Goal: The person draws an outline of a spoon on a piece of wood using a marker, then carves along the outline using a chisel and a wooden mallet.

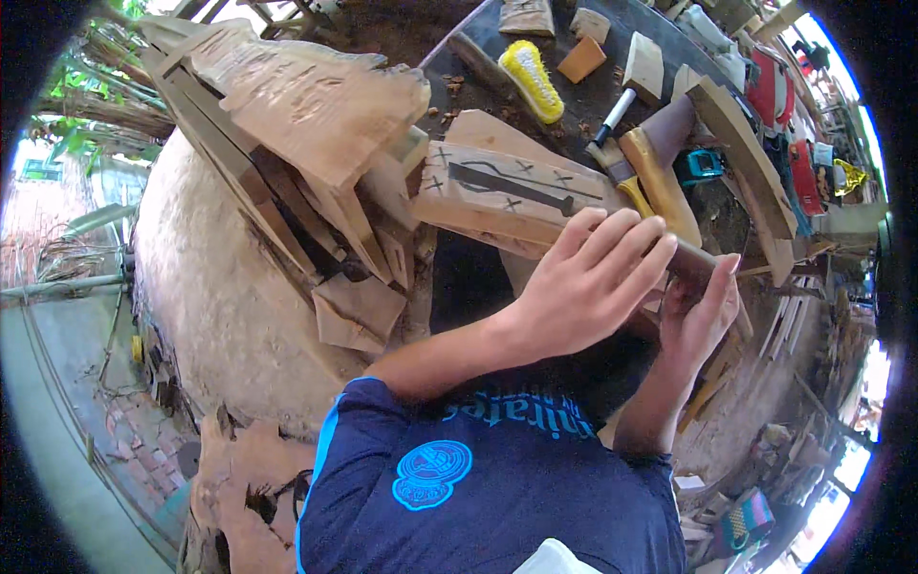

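Observation:
My left hand [602, 273] reaches across from the left, fingers curled over a brown bar-shaped piece [694, 262]. My right hand [703, 316] closes round its right end, thumb up along it. Its full length and kind are hidden by my fingers. Just beyond my left hand lies a light wooden block [435, 206] marked with black crosses. On its face is a long dark slender shape; whether drawn or laid there I cannot tell. A brush with a yellow handle [633, 191] lies beside the block's right end, against a curved wooden piece [674, 210].
A large rough wooden slab [306, 100] and stacked boards stand at the left. On the dark tabletop [469, 81] are a yellow-and-white brush-like pad [531, 81], a black-and-white marker [612, 117], wood offcuts [644, 67] and a teal object [701, 166]. A long curved board [751, 163] rises at the right.

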`<state>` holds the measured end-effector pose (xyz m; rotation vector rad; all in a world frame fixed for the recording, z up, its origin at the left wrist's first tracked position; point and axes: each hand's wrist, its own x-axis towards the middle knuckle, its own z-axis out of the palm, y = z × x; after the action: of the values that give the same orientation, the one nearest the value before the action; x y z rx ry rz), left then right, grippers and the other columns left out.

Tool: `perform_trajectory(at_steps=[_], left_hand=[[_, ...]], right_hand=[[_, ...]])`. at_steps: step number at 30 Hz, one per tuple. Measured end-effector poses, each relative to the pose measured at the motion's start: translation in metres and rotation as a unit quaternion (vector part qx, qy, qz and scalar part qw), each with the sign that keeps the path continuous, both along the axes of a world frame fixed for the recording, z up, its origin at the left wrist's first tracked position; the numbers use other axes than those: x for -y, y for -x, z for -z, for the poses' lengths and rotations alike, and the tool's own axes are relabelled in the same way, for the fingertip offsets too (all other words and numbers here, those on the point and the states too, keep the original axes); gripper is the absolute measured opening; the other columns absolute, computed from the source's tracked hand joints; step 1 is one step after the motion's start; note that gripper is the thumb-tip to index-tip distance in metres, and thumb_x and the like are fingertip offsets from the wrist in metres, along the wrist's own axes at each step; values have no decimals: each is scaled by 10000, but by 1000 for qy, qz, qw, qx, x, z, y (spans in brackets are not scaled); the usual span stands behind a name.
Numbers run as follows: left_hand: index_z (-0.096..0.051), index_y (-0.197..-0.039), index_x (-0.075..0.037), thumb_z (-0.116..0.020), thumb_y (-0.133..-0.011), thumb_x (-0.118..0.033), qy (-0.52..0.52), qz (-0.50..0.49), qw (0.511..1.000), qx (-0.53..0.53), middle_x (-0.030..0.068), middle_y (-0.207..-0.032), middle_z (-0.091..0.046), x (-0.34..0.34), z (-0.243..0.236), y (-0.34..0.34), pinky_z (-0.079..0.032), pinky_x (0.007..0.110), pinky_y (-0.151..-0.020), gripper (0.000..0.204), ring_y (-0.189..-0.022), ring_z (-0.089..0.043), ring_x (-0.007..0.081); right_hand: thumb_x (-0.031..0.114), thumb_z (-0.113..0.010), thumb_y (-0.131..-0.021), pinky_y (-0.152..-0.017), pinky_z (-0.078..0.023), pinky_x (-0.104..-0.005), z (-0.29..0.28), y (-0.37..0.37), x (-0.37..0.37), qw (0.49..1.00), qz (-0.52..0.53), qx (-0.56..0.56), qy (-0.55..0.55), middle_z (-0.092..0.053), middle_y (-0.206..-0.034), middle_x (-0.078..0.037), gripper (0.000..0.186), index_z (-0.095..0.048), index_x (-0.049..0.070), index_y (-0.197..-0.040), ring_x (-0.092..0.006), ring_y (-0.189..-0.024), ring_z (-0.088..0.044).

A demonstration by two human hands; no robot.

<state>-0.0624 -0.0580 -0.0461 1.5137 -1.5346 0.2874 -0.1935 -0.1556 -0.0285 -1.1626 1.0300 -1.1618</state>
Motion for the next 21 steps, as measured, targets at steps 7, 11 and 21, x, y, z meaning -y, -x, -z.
perform_trajectory(at_steps=[7,11,21], left_hand=[[-577,-1170,-46,-615,-823,-265,-52,29,998,25,76,-1061,-588,13,-7,-16,-412,410,-902,412,-1006,-573,242],[-577,-1145,-57,-613,-816,-253,-29,28,999,2,63,-1029,-589,14,-14,-18,-421,392,-872,384,-975,-581,227],[-578,-1115,-57,-630,-797,-251,16,20,1000,1,38,-934,-568,21,-34,-18,-454,339,-741,376,-857,-587,197]], right_hand=[[444,-667,-924,-402,-410,-190,-1,-1,-12,978,-144,5,150,-646,-857,-69,451,-585,11,-1017,-86,-568,-575],[446,-696,-899,-483,-436,-208,-9,-4,-17,970,-87,-74,214,-622,-913,-69,547,-559,-26,-1138,-97,-626,-566],[485,-643,-919,-737,-510,-301,-23,-5,-5,961,-76,-41,261,-592,-1033,-133,611,-542,-63,-1169,-200,-866,-597]])
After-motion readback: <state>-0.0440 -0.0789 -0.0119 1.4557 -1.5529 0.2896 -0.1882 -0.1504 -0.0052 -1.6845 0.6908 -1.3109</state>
